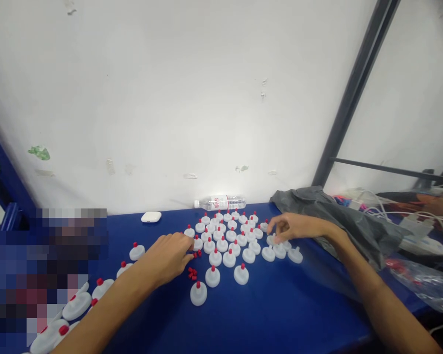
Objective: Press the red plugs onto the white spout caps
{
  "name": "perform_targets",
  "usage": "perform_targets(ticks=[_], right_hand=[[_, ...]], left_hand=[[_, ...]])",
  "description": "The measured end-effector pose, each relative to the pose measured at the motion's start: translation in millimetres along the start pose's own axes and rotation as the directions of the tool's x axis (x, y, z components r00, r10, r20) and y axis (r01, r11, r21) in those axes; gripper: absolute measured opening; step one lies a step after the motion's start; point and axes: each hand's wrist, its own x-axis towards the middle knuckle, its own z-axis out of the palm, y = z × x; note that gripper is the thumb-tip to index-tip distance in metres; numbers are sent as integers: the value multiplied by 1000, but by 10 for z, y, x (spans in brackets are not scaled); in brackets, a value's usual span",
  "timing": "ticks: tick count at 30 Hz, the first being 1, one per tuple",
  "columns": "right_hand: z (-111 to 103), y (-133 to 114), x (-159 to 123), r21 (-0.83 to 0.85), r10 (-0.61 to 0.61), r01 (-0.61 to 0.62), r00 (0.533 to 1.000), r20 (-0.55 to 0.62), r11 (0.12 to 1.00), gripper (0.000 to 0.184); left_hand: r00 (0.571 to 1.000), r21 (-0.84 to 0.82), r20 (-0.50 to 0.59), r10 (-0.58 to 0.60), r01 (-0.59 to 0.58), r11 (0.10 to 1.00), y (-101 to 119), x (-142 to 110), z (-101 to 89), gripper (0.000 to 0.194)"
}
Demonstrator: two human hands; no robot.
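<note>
My left hand [173, 253] is bent over the table beside a few small red caps [197, 254]. Its fingers are curled, and I cannot make out what lies between the tips. A second little heap of red caps [192, 274] lies just in front. At the right, my right hand [290, 228] has its thumb and fingers closed around a white disc-shaped lid with a spout [270, 240]. Beside it sit several white lids with bare spouts [279, 251]. Between the hands stand many similar white lids topped with red caps [222, 244].
A clear plastic bottle [221, 202] lies along the wall, with a white case [151, 217] to its left. More red-capped lids [77, 306] stand at the left of the blue table [273, 314]. Grey plastic sheeting [328, 221], cables and a clear bag [424, 285] are at the right.
</note>
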Motion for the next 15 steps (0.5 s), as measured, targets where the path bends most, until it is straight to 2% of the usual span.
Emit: perform_targets(ticks=[5,9,12,15], right_hand=[[36,18,18,55,-62,63,998,-7,997,25],[2,2,47,58,-126,136,982,-138,989,28],[63,-84,103,55,-195,220,936,-293,974,31],[265,-239,185,6,-263,290,876,-404,957,27]], left_hand=[[1000,26,5,19,-19,999,17,31,35,18],[999,29,-45,22,-21,999,33,10,6,18],[992,15,-120,29,-27,1000,65,-2,-39,16],[977,-8,-206,64,-68,998,114,9,-62,10]])
